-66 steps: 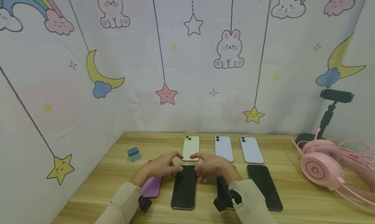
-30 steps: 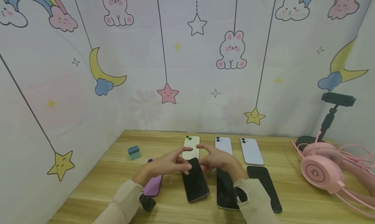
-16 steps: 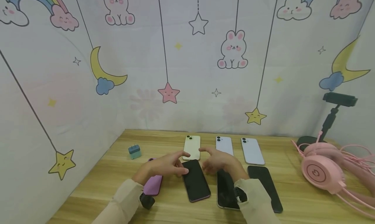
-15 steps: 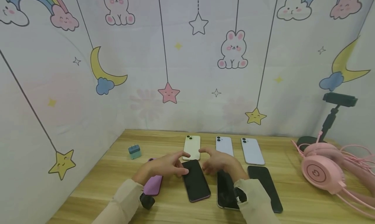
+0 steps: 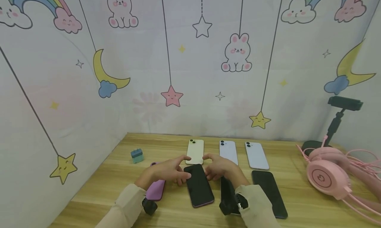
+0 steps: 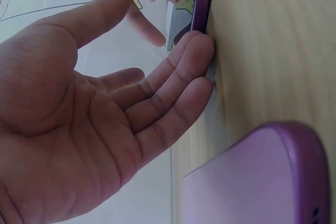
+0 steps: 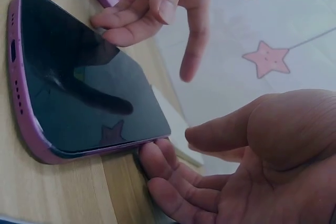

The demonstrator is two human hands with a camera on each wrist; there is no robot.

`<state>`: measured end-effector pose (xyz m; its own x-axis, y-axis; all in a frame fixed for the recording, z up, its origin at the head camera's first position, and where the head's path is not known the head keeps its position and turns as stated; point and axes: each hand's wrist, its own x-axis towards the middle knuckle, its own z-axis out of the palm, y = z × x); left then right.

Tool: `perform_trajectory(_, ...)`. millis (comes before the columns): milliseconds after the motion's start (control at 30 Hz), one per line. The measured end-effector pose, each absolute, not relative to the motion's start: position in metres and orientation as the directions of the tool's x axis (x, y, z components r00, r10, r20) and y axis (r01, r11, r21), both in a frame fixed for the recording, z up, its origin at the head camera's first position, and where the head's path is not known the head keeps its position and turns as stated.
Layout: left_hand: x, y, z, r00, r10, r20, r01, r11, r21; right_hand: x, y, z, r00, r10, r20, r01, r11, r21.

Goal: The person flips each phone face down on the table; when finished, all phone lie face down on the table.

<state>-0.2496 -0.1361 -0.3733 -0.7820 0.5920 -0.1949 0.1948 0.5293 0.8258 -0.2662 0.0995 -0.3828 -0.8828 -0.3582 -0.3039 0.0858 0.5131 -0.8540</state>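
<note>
A smartphone (image 5: 200,187) with a dark screen and purple frame lies face up on the wooden table, tilted slightly from straight. My left hand (image 5: 166,171) is at its upper left side, fingertips right at the edge in the left wrist view. On the opposite side, my right hand (image 5: 221,168) has its fingertips against the frame, the thumb held apart, as the right wrist view shows. Close beyond the phone lies a pale yellow phone (image 5: 194,151), back up. Partly under my left hand is a purple phone (image 5: 155,191); my right wrist partly hides a dark-screened phone (image 5: 225,188).
Two whitish phones, one left (image 5: 228,152) and one right (image 5: 257,155), lie at the back. Another dark-screened phone (image 5: 269,193) is at right. A blue-green charger plug (image 5: 137,156) stands back left. Pink headphones (image 5: 327,175) and a black stand (image 5: 333,123) occupy the right side.
Since the oldest frame the purple-framed phone has shifted right and turned, its near end swinging right. In the last half second my right hand has lowered toward its edge.
</note>
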Motion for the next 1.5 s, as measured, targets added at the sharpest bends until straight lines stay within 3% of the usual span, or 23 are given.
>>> perform_trajectory(567, -0.249, -0.133, -0.374, -0.78, 0.598, -0.185, 0.179, 0.496, 0.849, -0.26, 0.095, -0.379, -0.894, -0.33, -0.304, 0.084, 0.542, -0.836)
perform_trajectory(933, -0.25, -0.127, -0.378, -0.764, 0.623, -0.169, 0.181, 0.457, 0.871, -0.266, 0.104, -0.376, -0.896, -0.378, -0.233, 0.049, 0.437, -0.898)
perform_trajectory(1233, -0.25, -0.122, -0.383, -0.719, 0.677, -0.156, 0.153, 0.373, 0.915, -0.264, 0.104, -0.365, -0.866, -0.447, -0.223, 0.04, 0.382, -0.923)
perform_trajectory(1500, -0.249, -0.122, -0.382, -0.728, 0.67, -0.146, 0.175, 0.387, 0.905, -0.262, 0.099, -0.365, -0.836, -0.486, -0.256, 0.033, 0.42, -0.907)
